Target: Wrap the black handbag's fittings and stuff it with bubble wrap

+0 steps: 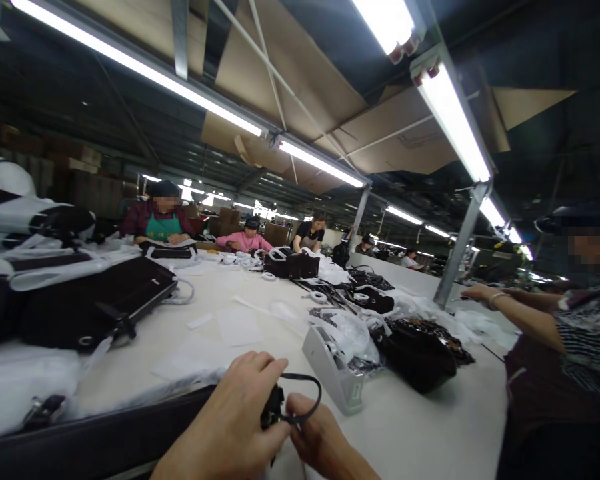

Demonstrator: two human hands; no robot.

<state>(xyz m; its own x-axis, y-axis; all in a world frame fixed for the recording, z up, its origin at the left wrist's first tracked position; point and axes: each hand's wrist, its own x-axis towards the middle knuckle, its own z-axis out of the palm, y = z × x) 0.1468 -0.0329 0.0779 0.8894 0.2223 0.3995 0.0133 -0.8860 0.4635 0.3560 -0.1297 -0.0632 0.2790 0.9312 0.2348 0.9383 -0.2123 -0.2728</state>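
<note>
Near the front edge of the white table, my left hand is closed round a black buckle. A thin black strap loops out of it to the right. My right hand pinches the lower end of this strap close to the buckle. Part of the strap and buckle is hidden by my fingers. Below and left of my hands lies a long black bag, with its edge along the table front. Just right of my hands stands a grey tape dispenser.
Black bags with white wrapping are piled at the left. More black pieces and clear plastic lie at the right, by a metal post. A co-worker stands close at the right; several others work across the table.
</note>
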